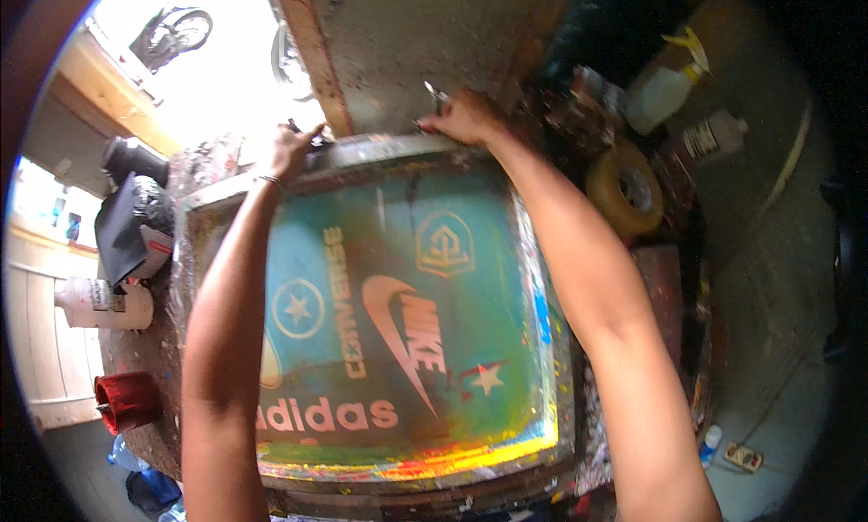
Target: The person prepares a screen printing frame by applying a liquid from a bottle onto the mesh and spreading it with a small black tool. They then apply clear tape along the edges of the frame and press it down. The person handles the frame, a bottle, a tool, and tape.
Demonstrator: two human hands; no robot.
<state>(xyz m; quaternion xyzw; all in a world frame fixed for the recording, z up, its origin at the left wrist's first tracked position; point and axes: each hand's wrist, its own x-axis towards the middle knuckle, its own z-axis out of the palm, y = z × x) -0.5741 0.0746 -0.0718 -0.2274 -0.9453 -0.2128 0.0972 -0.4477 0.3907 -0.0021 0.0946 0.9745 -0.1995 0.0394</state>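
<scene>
A screen-printing frame (558, 377) lies in front of me, its green mesh (488, 323) bearing pale logo and lettering stencils and smears of yellow, red and blue ink along the near and right edges. Both my arms reach across it to the metal bar (384, 149) at its far edge. At the left end of that bar, my left hand (289, 151) is closed on a small dark piece, too blurred to make out. Farther right, my right hand (466, 118) curls its fingers at a small shiny metal piece (435, 93) that sticks up past the bar.
To the right stand a tape roll (624, 192), a spray bottle (665, 95) and a labelled bottle (714, 135). At the left are a red cup (127, 401), a white container (108, 305) and a black bag (127, 237). A wooden post (312, 56) rises beyond the frame.
</scene>
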